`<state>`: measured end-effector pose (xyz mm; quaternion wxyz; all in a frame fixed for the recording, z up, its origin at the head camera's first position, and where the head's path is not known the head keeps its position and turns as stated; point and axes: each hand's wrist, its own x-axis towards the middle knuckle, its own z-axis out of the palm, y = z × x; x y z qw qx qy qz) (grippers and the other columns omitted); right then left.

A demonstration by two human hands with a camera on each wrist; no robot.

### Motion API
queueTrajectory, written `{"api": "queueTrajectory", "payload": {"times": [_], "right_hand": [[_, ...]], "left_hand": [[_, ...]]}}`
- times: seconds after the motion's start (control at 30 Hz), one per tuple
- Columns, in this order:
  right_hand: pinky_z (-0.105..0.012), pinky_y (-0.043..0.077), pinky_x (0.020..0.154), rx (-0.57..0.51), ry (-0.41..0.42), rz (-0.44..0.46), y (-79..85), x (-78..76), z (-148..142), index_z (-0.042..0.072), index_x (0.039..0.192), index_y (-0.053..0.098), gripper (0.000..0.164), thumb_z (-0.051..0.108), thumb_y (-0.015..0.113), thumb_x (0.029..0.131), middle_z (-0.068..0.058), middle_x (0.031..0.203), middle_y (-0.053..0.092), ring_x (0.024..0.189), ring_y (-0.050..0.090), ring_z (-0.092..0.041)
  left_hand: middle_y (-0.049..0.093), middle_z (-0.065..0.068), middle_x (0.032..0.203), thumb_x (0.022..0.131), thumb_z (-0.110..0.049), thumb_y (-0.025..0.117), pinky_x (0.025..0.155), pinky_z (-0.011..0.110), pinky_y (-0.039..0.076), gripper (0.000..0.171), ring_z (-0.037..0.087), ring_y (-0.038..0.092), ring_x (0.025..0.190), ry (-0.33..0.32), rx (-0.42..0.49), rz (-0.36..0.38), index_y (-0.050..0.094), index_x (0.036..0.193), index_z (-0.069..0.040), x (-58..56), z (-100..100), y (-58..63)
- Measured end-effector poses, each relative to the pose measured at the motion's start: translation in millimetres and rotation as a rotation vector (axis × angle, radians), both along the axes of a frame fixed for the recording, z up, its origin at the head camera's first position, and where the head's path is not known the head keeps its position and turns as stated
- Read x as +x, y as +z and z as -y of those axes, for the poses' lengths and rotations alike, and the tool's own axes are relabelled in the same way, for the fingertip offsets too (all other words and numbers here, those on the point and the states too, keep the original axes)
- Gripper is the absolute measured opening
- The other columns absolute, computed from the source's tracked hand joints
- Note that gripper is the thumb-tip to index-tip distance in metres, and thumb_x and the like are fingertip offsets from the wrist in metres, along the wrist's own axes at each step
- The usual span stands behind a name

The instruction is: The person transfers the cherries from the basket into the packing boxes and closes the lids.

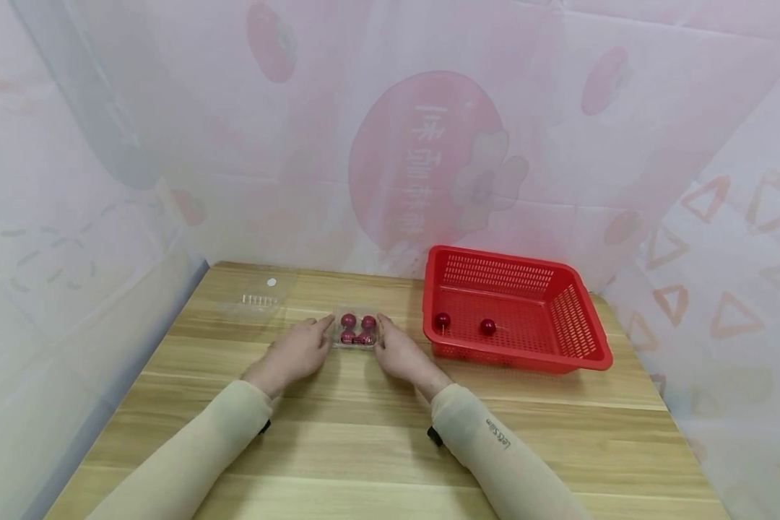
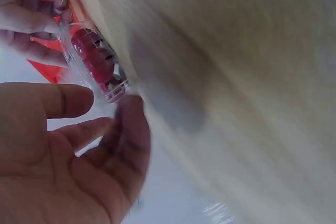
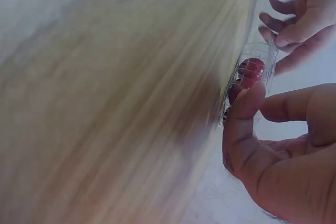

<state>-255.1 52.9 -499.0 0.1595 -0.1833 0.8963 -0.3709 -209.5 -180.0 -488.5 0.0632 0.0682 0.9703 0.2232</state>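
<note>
A small clear plastic box [image 1: 356, 345] holding several dark red cherries [image 1: 348, 320] is on the wooden table, between my two hands. My left hand [image 1: 301, 348] holds its left side, with bent fingers at the box end in the left wrist view. At the right side, my right hand [image 1: 399, 352] grips the box; its thumb [image 3: 249, 98] lies along the edge in the right wrist view. Seen from the wrists, the cherries [image 2: 97, 59] show through the transparent wall.
A red slotted plastic basket [image 1: 526, 354] stands right of the hands, with two stemmed cherries [image 1: 488, 327] inside. Another clear plastic piece [image 1: 260, 289] with a white round spot lies at the table's back left. A printed curtain [image 1: 312, 180] hangs behind the wooden table [image 1: 351, 448].
</note>
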Motion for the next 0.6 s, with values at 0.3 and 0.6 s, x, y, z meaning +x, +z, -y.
{"api": "queueTrajectory", "payload": {"times": [0.3,0.6], "right_hand": [[-0.059,0.062,0.126,0.122,0.030,-0.251,4.4,10.2,-3,-0.003,0.169,0.056,0.058,0.015,0.070,0.116,-0.026,0.145,0.074,0.143,0.069,-0.040],[-0.059,0.063,0.125,0.157,0.019,-0.292,10.9,17.7,-5,-0.004,0.161,0.067,0.050,0.017,0.071,0.116,-0.027,0.150,0.074,0.143,0.073,-0.043]], "left_hand": [[0.065,0.027,0.169,0.117,-0.026,0.067,0.134,0.064,0.055,0.056,0.049,0.064,0.157,-0.145,-0.261,-0.220,0.062,0.166,0.001,15.0,-32,21.4],[0.061,0.028,0.173,0.116,-0.020,0.069,0.136,0.064,0.052,0.057,0.049,0.057,0.164,-0.208,-0.243,-0.190,0.060,0.166,0.006,20.8,-47,13.0]]}}
